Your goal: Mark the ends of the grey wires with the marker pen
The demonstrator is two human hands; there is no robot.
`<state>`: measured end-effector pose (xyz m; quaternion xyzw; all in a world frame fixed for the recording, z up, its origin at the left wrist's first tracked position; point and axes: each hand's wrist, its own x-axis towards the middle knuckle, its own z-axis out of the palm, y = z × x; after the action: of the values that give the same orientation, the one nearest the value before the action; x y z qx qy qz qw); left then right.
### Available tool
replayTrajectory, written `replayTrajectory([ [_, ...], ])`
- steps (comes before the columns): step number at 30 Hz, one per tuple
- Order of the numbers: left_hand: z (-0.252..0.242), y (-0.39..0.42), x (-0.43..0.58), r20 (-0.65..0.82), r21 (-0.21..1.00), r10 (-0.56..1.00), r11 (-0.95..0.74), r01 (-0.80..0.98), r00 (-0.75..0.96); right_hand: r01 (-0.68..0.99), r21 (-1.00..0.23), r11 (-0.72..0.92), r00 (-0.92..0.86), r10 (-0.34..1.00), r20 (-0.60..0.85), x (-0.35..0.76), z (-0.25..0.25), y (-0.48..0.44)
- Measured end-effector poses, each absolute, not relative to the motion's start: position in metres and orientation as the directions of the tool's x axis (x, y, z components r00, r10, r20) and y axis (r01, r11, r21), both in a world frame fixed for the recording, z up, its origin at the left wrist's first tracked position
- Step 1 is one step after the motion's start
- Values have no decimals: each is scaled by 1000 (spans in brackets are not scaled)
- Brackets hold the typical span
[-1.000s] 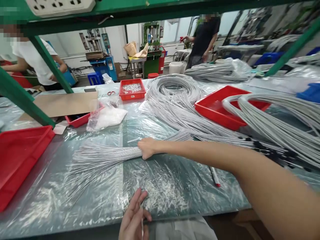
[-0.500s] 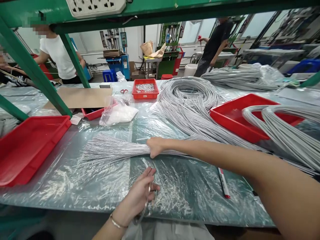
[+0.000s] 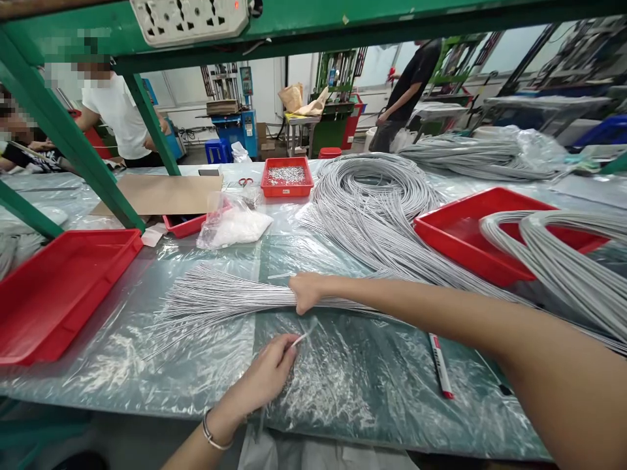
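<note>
My right hand point(image 3: 307, 292) is wrapped around a bundle of thin grey cables point(image 3: 230, 289). Their loose ends fan out to the left across the plastic-covered table. Nearer the table's front edge, my left hand point(image 3: 269, 371) pinches a thin whitish strip point(image 3: 304, 335) between thumb and fingers, just below the bundle and apart from it. What the strip is made of I cannot make out. Another short pale strip end point(image 3: 281, 276) shows behind the bundle, beside my right hand. To the right of the bundle, the cables run under my right forearm and are partly hidden.
A large coil of grey cable point(image 3: 377, 183) lies at the back. Red trays stand left point(image 3: 73, 294) and right point(image 3: 441, 225); a smaller one point(image 3: 287, 189) holds small metal parts. A red-and-white marker point(image 3: 441, 367) lies near my right forearm. Green frame bars cross above; people stand beyond.
My left hand has turned and its fingers have closed, with the whitish strip now pointing up toward the bundle. My right hand keeps its grip on the cables.
</note>
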<state>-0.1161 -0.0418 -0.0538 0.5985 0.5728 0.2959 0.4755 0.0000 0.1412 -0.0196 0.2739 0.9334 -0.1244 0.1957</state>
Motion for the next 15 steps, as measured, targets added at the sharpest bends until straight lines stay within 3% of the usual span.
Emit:
replayTrajectory([
  [3, -55, -38, -117, -124, 643, 988, 6, 766, 97, 553, -132, 823, -779, 455, -431, 0, -18, 143],
  [5, -54, -34, -114, -132, 507, 990, 25, 862, 49, 548, -134, 826, -783, 450, -431, 0, -16, 143],
  [12, -49, -39, -108, -176, 311, 984, 31, 950, 25, 554, -134, 822, -776, 452, -439, -2, -11, 143],
  [15, -54, -38, -110, -208, 338, 974, -17, 941, 93, 553, -142, 821, -776, 446, -446, -3, -10, 145],
])
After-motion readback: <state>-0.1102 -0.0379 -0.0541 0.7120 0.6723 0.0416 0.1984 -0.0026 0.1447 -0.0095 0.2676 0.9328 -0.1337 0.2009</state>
